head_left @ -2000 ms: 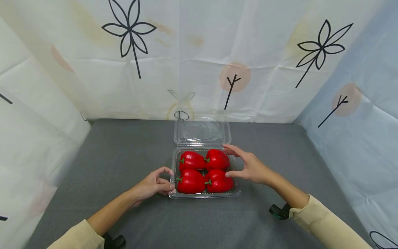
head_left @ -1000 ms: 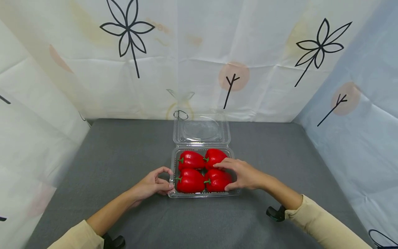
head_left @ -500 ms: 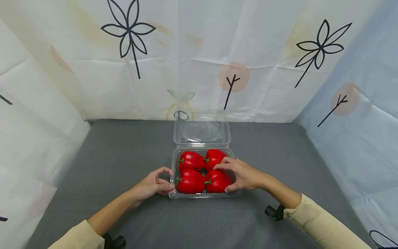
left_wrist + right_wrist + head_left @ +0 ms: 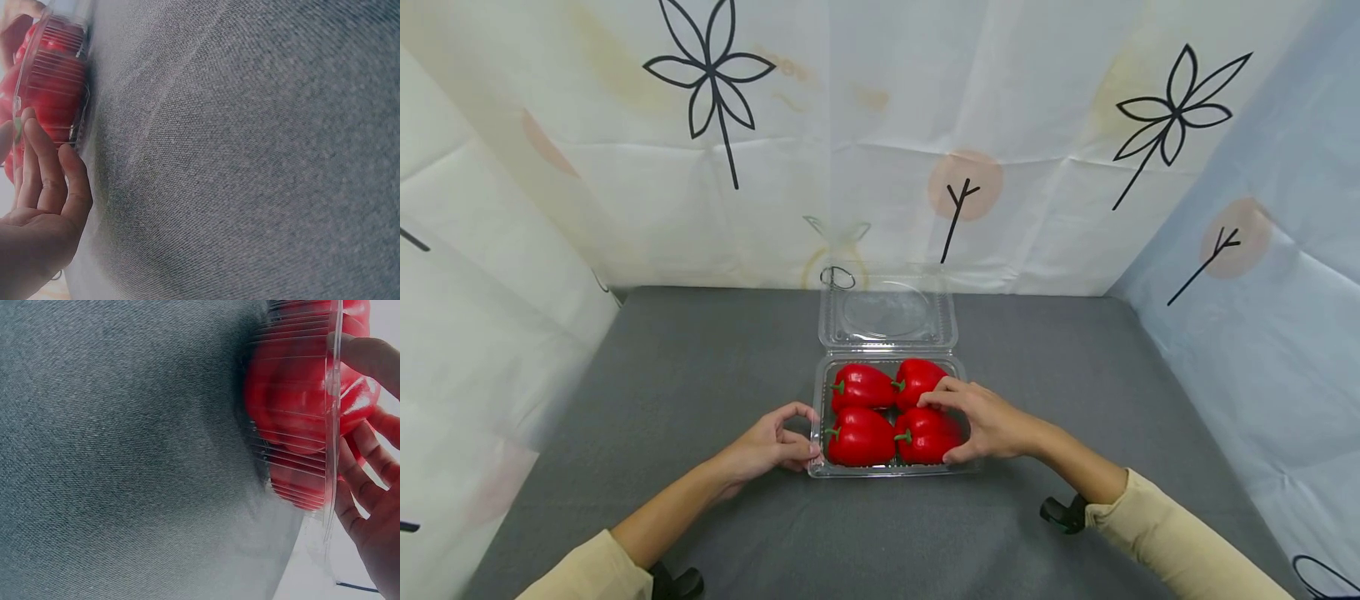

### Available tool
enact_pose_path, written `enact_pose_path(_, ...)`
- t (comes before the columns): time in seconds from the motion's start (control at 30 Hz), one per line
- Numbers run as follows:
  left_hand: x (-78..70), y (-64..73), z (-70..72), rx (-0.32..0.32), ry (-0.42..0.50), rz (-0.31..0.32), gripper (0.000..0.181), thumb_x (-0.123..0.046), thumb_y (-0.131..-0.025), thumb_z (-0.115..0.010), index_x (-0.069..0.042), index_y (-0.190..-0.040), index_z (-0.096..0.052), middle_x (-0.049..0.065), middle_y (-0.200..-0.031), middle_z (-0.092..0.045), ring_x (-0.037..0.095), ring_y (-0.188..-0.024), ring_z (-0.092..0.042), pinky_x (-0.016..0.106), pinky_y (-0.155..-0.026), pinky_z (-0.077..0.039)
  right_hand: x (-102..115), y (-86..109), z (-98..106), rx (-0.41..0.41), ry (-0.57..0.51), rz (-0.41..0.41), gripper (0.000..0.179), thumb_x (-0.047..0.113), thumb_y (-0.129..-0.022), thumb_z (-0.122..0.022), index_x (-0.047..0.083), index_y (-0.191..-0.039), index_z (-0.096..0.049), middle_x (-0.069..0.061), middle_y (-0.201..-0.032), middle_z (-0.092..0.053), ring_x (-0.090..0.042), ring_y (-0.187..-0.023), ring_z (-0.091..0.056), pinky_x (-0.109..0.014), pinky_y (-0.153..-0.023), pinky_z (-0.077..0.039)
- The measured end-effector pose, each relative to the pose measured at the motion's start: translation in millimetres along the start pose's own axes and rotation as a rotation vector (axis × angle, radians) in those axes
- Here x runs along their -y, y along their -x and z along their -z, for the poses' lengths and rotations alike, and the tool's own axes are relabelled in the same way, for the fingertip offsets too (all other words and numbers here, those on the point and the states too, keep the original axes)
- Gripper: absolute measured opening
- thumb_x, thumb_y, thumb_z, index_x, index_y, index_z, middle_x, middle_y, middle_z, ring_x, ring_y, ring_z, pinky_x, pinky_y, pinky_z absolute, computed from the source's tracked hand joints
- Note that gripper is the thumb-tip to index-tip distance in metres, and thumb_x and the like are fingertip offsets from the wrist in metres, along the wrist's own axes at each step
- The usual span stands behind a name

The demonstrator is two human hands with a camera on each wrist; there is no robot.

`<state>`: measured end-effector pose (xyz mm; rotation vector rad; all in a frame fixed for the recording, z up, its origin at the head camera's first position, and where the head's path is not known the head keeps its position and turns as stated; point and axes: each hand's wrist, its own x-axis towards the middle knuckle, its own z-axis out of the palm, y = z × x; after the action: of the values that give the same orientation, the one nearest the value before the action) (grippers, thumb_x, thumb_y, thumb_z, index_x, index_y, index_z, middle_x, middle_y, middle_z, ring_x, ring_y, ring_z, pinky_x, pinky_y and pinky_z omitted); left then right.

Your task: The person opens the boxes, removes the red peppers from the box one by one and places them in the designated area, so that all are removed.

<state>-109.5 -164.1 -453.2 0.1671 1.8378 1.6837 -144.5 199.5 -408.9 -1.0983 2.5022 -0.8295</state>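
Observation:
A clear plastic clamshell container lies on the grey cloth with several red bell peppers in two rows, their green stems facing left. My left hand pinches the container's left rim; in the left wrist view its fingers lie along the outer wall. My right hand reaches over the right rim. Its thumb and fingers are curled round the front right bell pepper, which sits inside the container. In the right wrist view that pepper shows between thumb and fingers; the pepper's right end is partly covered.
The container's lid stands folded back behind it, towards the patterned curtain. Grey cloth covers the table on all sides of the container. Pale curtain panels also border the left and right.
My right hand has come down from the container's right side onto the front right bell pepper and has stayed there since. My left hand keeps its place on the rim.

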Motion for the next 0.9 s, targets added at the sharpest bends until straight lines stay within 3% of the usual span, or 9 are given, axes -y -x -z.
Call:
enact_pose_path(0.4, -0.8, -0.4, -0.6, -0.009, -0.008, 0.002, 0.049, -0.017, -0.093, -0.071, -0.004, -0.13, -0.04, 0.014, -0.094, -0.074, 0.024, -0.085, -0.069, 0.038, -0.083, -0.056, -1.5, 3.3, -4.0, -0.055, 0.014, 0.034, 0.062, 0.017, -0.072, -0.089, 0.016, -0.127, -0.059, 0.002, -0.126, -0.051, -0.02, -0.114, -0.052, -0.039, -0.087, -0.054)
enact_pose_path(0.9, -1.6, 1.1, -0.9, -0.006, 0.0, -0.002, 0.05, -0.017, -0.093, -0.071, -0.003, -0.13, -0.04, 0.014, -0.094, -0.074, 0.023, -0.085, -0.069, 0.037, -0.083, -0.056, 0.4, 2.4, -2.7, -0.03, -0.027, 0.022, 0.064, 0.015, -0.072, -0.088, 0.014, -0.127, -0.056, 0.004, -0.125, -0.054, -0.017, -0.115, -0.052, -0.039, -0.09, -0.054)
